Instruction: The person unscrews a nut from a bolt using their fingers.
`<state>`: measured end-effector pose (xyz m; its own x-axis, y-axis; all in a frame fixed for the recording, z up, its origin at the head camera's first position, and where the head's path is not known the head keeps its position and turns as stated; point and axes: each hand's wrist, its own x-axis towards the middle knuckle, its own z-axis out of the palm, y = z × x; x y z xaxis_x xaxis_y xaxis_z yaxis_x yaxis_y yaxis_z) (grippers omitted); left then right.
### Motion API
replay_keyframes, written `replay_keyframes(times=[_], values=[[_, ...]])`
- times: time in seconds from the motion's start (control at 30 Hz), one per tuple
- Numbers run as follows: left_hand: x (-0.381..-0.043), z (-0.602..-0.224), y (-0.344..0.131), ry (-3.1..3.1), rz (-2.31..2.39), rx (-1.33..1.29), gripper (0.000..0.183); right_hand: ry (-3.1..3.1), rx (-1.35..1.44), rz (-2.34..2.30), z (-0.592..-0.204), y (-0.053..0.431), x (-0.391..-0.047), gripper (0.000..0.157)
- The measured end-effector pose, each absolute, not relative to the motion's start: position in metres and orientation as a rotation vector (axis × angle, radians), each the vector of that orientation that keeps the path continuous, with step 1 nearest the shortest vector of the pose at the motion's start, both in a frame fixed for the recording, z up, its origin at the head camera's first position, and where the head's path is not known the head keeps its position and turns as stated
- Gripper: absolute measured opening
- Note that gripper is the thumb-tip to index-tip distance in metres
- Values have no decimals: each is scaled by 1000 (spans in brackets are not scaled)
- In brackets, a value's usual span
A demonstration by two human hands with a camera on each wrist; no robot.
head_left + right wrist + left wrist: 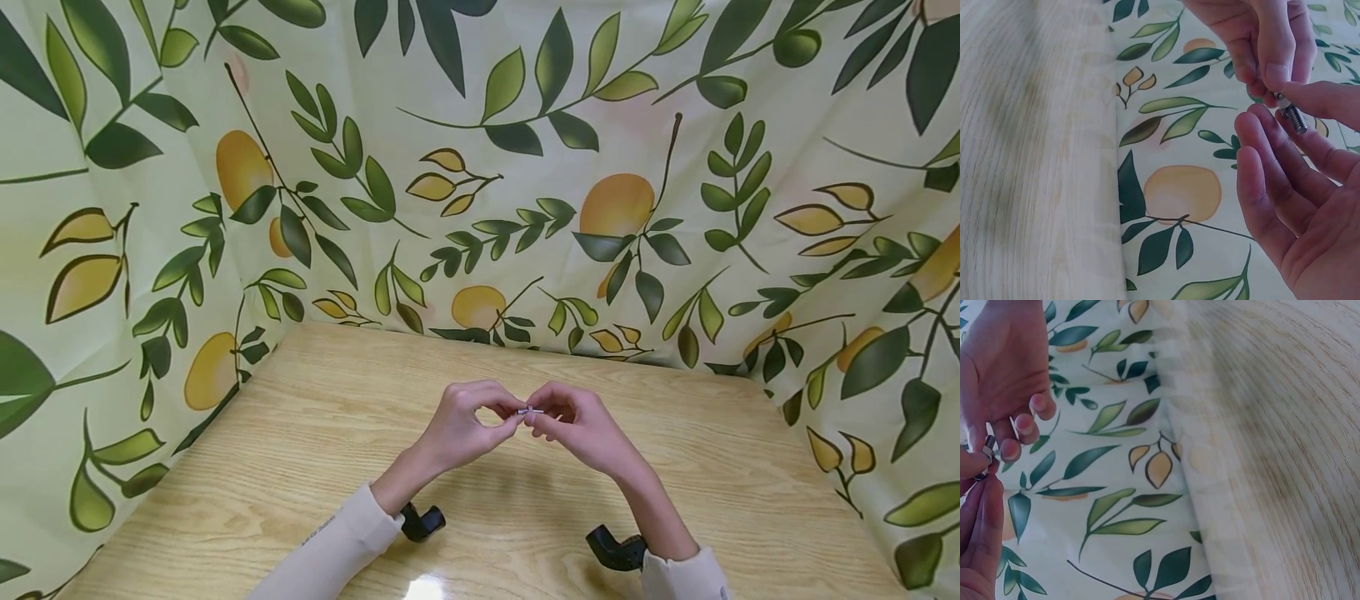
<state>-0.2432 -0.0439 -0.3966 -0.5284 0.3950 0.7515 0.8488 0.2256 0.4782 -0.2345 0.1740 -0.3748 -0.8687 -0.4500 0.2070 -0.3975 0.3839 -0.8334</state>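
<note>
A small threaded metal bolt [1298, 120] with a wider, nut-like piece [1284, 104] on it is held between both hands, above the table. My left hand [467, 425] pinches one end with thumb and fingertips, which hide that end. The thumb and index finger of my right hand [576, 425] pinch it around the nut-like piece. In the right wrist view the threads stick out past my right thumb [1322, 100], and the other right fingers [1266, 175] spread loosely below. From the left wrist side, the bolt [989, 445] is partly covered by fingers.
A wood-grain table [360, 375] lies beneath the hands. Behind it and along both sides hangs a cloth [525, 208] printed with leaves and fruit. Black wrist mounts [423, 523] sit at both wrists, near the light sleeves [337, 542].
</note>
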Motion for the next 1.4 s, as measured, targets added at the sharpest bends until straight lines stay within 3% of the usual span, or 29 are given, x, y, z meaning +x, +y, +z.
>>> replay_keyframes(times=[0.47, 1.4], values=[[-244, -397, -43, -2025, -1260, -1136, 10, 2552, -783, -1527, -375, 175, -235, 20], [-243, -397, -44, -2028, -1278, -1143, 13, 2566, -783, -1507, -374, 175, -234, 14]])
